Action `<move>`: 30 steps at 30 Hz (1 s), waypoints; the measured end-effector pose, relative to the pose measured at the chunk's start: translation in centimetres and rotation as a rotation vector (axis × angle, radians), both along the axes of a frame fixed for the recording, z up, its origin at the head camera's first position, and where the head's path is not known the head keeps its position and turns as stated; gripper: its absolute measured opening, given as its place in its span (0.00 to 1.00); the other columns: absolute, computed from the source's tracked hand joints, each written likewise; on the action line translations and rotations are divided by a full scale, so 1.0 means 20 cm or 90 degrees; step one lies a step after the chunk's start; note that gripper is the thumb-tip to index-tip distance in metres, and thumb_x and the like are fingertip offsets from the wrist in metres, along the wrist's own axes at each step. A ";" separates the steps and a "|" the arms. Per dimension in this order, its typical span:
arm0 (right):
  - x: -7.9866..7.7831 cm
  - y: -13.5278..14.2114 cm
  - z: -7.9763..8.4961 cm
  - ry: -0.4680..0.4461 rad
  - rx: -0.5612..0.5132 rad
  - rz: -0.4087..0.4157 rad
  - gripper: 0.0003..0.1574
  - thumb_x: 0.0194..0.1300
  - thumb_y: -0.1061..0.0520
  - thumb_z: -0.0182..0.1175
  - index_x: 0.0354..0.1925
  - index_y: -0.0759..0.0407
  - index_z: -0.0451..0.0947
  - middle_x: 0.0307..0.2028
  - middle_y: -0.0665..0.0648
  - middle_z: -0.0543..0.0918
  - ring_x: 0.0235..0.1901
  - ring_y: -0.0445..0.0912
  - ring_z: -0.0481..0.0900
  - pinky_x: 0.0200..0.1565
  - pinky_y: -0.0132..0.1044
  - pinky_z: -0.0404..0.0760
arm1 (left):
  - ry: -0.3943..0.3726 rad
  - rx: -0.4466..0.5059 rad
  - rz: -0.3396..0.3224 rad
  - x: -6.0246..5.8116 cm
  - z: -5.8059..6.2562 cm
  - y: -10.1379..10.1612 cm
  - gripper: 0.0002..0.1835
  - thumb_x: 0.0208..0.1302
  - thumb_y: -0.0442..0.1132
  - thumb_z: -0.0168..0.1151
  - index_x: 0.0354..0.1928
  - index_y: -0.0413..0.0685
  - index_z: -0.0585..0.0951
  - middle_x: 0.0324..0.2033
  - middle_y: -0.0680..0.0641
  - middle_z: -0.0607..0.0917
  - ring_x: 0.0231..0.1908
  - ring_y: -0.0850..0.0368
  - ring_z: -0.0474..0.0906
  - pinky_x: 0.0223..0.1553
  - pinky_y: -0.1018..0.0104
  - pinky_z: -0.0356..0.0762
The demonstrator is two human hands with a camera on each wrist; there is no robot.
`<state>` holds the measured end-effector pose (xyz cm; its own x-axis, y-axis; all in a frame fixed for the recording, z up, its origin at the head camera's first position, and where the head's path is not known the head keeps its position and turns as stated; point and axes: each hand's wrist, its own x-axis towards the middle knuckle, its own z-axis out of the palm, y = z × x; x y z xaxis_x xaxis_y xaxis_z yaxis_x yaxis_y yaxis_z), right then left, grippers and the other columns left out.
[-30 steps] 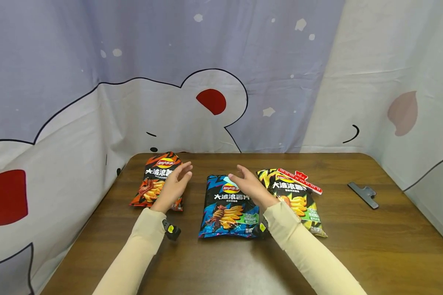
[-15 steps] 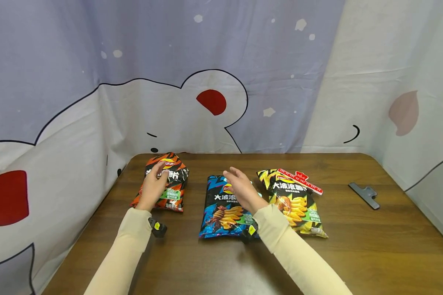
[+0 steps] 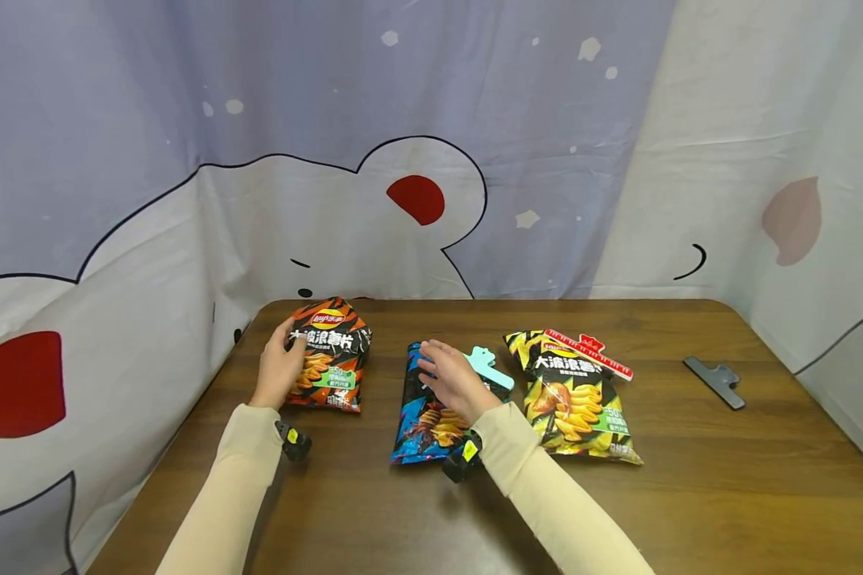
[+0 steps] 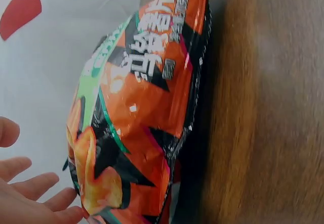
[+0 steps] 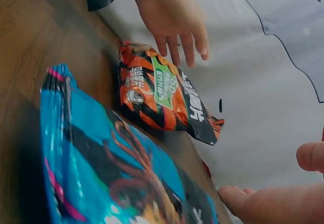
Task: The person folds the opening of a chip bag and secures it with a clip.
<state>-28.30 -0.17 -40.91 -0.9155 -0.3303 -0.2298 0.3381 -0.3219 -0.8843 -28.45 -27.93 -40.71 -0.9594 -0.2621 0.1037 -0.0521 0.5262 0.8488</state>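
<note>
At the left edge of the orange chip bag is my left hand, its fingers spread loosely. In the left wrist view the fingers lie beside the bag's bulging side; whether they touch it I cannot tell. My right hand hovers over the blue chip bag with relaxed fingers, holding nothing. It covers much of that bag's upper front. A mint-green bag clip sits at the blue bag's top. In the right wrist view, the blue bag lies in front of the orange one.
To the right lies a yellow-and-black chip bag with a red bag clip across its top. A grey bag clip rests on the wooden table farther right. A printed curtain hangs behind the table.
My left hand has moved left, from over the orange chip bag to its left edge. My right hand has shifted left across the blue chip bag, uncovering the mint-green clip.
</note>
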 end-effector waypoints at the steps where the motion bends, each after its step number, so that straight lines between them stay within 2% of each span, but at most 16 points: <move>1: 0.00 -0.01 -0.01 -0.001 -0.004 0.002 0.35 0.77 0.57 0.42 0.74 0.66 0.44 0.74 0.67 0.50 0.73 0.59 0.50 0.71 0.52 0.53 | -0.002 0.001 0.003 0.00 0.00 -0.01 0.31 0.74 0.42 0.43 0.75 0.45 0.51 0.73 0.37 0.56 0.72 0.42 0.52 0.71 0.47 0.52; 7: 0.01 -0.07 -0.04 -0.021 -0.030 0.007 0.32 0.76 0.59 0.42 0.72 0.67 0.47 0.73 0.67 0.51 0.73 0.60 0.51 0.72 0.53 0.52 | -0.025 0.010 0.034 -0.02 -0.03 -0.04 0.33 0.74 0.43 0.42 0.76 0.43 0.48 0.73 0.37 0.55 0.73 0.41 0.50 0.71 0.46 0.49; 14: 0.02 -0.11 -0.06 -0.036 -0.051 0.031 0.32 0.77 0.60 0.39 0.73 0.67 0.46 0.74 0.69 0.48 0.73 0.61 0.49 0.72 0.53 0.51 | -0.054 0.019 0.058 -0.02 -0.06 -0.05 0.34 0.74 0.45 0.42 0.76 0.42 0.47 0.73 0.36 0.54 0.73 0.39 0.50 0.71 0.44 0.50; 30: 0.06 -0.24 -0.10 -0.058 -0.056 0.075 0.34 0.76 0.60 0.42 0.73 0.68 0.44 0.73 0.69 0.49 0.72 0.61 0.51 0.72 0.54 0.51 | -0.106 0.035 0.063 -0.02 -0.09 -0.07 0.34 0.75 0.46 0.40 0.76 0.40 0.43 0.73 0.32 0.52 0.72 0.37 0.51 0.71 0.45 0.50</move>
<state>-27.12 -4.89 -42.89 -0.8458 -0.4574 -0.2747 0.4553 -0.3504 -0.8185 -28.83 -29.42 -42.54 -0.9314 -0.3570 -0.0709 -0.2431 0.4653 0.8511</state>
